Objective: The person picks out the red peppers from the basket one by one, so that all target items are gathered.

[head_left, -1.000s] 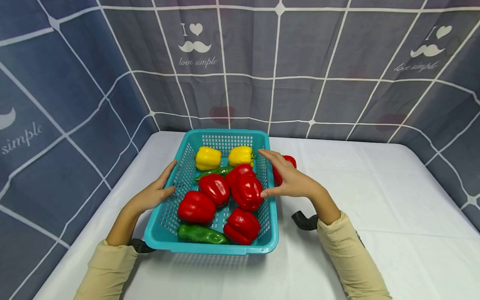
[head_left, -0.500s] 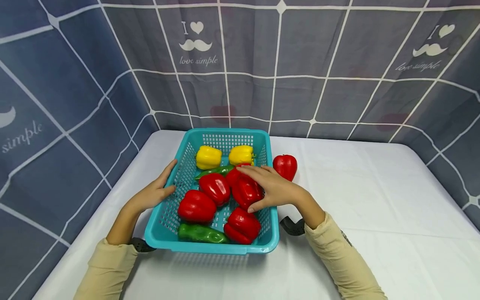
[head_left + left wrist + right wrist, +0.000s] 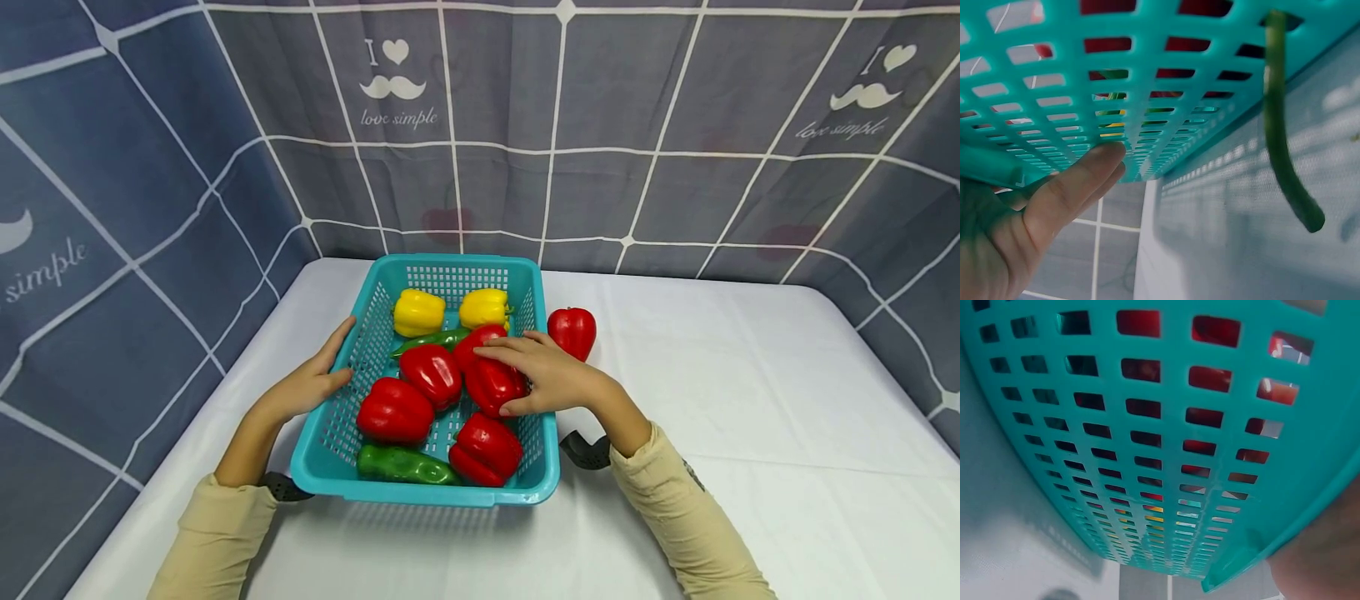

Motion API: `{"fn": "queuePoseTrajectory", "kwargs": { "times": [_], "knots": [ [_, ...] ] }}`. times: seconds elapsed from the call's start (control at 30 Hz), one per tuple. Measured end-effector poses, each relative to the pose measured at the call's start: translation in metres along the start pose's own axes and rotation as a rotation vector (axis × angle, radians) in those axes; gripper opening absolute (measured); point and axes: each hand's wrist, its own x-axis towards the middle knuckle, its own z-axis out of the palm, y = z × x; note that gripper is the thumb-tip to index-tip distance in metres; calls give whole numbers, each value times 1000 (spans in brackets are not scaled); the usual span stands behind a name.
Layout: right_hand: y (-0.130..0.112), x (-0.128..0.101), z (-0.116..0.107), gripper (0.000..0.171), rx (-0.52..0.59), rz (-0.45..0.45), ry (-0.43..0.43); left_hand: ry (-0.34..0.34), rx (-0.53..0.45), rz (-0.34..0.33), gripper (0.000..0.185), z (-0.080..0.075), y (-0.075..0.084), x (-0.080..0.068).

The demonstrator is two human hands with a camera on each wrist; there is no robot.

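Note:
A teal mesh basket on the white table holds several red peppers, two yellow peppers and two green ones. My left hand lies flat against the basket's left wall, fingers straight along the rim. In the left wrist view those fingers press on the outer mesh. My right hand reaches over the right rim. Its fingers curl over a red pepper in the middle, and the thumb is at the pepper's near side. The right wrist view shows mostly the basket wall.
One more red pepper stands on the table just outside the basket's right wall, beyond my right hand. A green stem pokes out through the mesh. Grey checked curtains close off the back and left. White tabletop stretches to the right.
My right hand moved from beside the right wall, over the rim and into the basket. It then settled and curled onto the middle red pepper. The left hand stayed on the left wall.

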Motion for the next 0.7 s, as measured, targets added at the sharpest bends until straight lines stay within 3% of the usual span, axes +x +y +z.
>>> {"fn": "queuePoseTrajectory", "kwargs": {
  "times": [0.7],
  "knots": [
    [0, -1, 0, 74, 15, 8, 6, 10, 7, -9, 73, 1, 1, 0]
  ]
}}
